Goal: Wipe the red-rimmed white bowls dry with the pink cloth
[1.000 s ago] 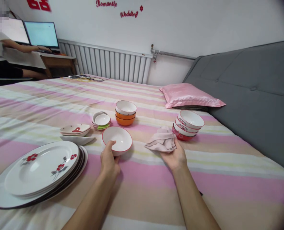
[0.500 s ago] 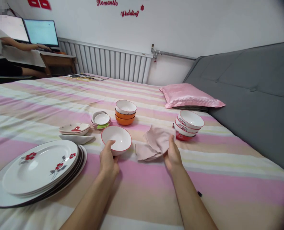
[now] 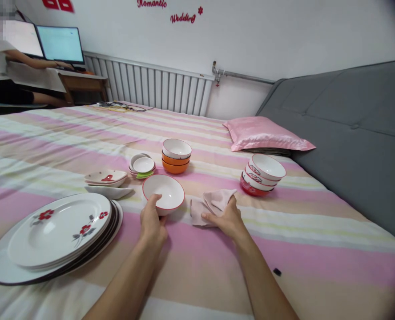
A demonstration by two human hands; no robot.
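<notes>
A: Which relation in space is being shown as the deciding one?

B: The side-by-side placing of bowl and cloth is being shown. The white bowl with a red rim is being held on the left, and the pink cloth is being held just to its right. The two are being separated by a narrow strip of bedspread.

A: Is a long axis being displayed?

B: None is being offered by the round bowl; the cloth is being seen in loose folds, with no clear long axis.

A: By which hand is each being held?

B: The bowl is being gripped by the left hand, its thumb being placed over the near rim. The cloth is being held by the right hand, its thumb being laid along the near edge; the other fingertips are being partly hidden.

A: And relative to the hands?

B: The bowl is being presented ahead of the left hand and slightly rightward, the cloth ahead of the right hand and leftward, nearer the bowl. Whether the bowl is being supported by the bedspread cannot be told.
</notes>
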